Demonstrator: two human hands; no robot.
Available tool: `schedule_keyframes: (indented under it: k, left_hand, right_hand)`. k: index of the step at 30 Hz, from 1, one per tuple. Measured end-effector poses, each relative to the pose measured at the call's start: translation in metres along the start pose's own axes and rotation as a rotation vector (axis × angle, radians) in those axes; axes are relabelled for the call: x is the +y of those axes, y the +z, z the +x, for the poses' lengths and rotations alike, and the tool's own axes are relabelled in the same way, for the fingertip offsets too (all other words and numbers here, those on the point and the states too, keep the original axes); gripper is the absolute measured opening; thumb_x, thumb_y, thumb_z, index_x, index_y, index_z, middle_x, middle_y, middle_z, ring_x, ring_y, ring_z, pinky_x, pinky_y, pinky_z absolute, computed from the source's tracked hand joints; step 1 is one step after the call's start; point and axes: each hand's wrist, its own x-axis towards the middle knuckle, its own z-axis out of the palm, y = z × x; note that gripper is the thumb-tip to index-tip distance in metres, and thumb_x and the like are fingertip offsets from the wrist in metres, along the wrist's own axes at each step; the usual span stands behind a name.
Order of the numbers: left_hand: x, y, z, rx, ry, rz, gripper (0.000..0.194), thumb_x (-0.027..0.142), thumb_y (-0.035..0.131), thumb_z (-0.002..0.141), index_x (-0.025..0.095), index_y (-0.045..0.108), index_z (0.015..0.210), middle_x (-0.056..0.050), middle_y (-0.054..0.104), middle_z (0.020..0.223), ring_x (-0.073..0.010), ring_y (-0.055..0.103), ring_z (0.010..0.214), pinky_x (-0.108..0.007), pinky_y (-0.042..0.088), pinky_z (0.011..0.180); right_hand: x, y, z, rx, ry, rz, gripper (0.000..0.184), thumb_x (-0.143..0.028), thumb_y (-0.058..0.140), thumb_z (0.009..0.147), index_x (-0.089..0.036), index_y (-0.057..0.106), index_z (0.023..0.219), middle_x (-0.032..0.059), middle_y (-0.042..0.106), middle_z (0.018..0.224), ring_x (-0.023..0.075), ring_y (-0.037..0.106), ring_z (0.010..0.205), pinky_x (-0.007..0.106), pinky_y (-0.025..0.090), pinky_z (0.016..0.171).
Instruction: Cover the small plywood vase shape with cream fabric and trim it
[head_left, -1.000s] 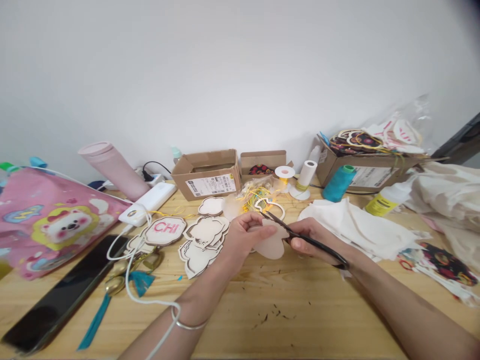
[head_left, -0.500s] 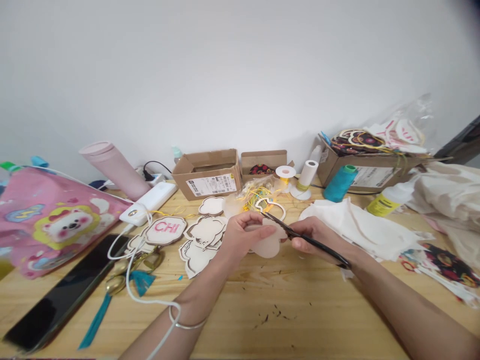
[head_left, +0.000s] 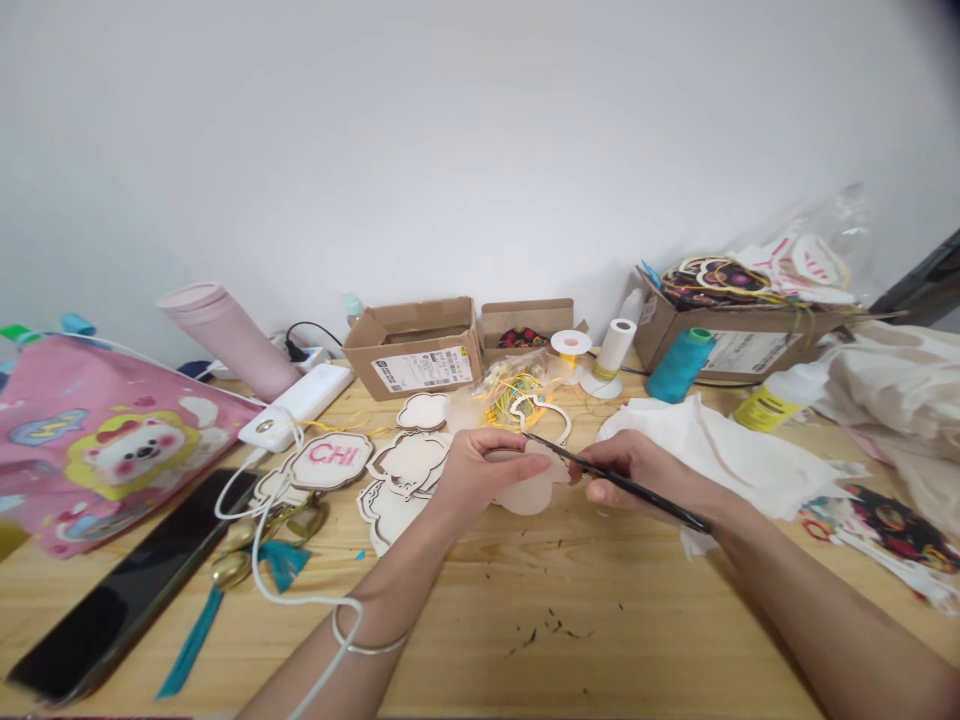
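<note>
My left hand (head_left: 484,465) pinches a pale, scalloped flat piece (head_left: 529,488) between thumb and fingers, low over the table's middle. In my right hand (head_left: 626,468) is a long, slim black pointed tool (head_left: 649,490); its exact kind is unclear. The tool's tip lies over the upper edge of the scalloped piece, near my left fingertips. Whether it touches the piece, I cannot tell. Just beyond is a thin white shaped frame (head_left: 556,420). Left of my left hand lie several cloud-shaped white pieces with brown edges (head_left: 411,465).
Behind stand a cardboard box (head_left: 412,345), a teal thread cone (head_left: 681,365) and tangled yellow thread (head_left: 517,398). White cloth (head_left: 697,450) spreads to the right, near a yellow-labelled bottle (head_left: 772,400). A phone (head_left: 135,585) and white cable (head_left: 300,602) lie left. Dark scraps (head_left: 551,625) dot the tabletop.
The black tool has turned slightly and looks thinner, its tip still at the piece's upper edge. The scalloped piece has tilted a little. Both hands keep their holds.
</note>
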Motion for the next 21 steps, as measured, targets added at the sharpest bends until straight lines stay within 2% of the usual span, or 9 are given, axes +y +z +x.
schedule_keyframes:
  k: [8, 14, 21]
  left_hand:
    - [-0.0010, -0.0023, 0.0012, -0.019, -0.011, 0.030, 0.022, 0.027, 0.077, 0.045, 0.016, 0.069, 0.062, 0.000, 0.067, 0.058, -0.0110, 0.057, 0.048, -0.019, 0.043, 0.046]
    - [-0.0042, -0.0047, 0.0040, -0.014, 0.010, 0.028, 0.024, 0.028, 0.077, 0.046, 0.015, 0.068, 0.064, 0.000, 0.066, 0.059, -0.0109, 0.057, 0.048, -0.019, 0.044, 0.046]
    - [-0.0050, -0.0083, 0.0069, 0.067, 0.036, -0.021, 0.026, 0.029, 0.078, 0.044, 0.015, 0.068, 0.064, -0.001, 0.065, 0.057, -0.0103, 0.055, 0.046, -0.019, 0.042, 0.043]
  right_hand:
    - [-0.0079, -0.0027, -0.0012, -0.001, 0.045, -0.107, 0.034, -0.045, 0.053, 0.073, -0.012, 0.058, 0.074, -0.0052, 0.032, 0.053, 0.0060, 0.025, 0.047, 0.019, 0.018, 0.041]
    - [-0.0017, -0.0024, -0.0005, -0.029, -0.023, -0.039, 0.039, -0.048, 0.051, 0.074, -0.011, 0.058, 0.083, -0.0061, 0.031, 0.054, 0.0053, 0.022, 0.046, 0.019, 0.018, 0.041]
    - [0.0010, -0.0048, -0.0007, -0.042, -0.022, -0.045, 0.040, -0.049, 0.048, 0.076, -0.010, 0.058, 0.081, -0.0060, 0.029, 0.053, 0.0054, 0.022, 0.046, 0.019, 0.017, 0.040]
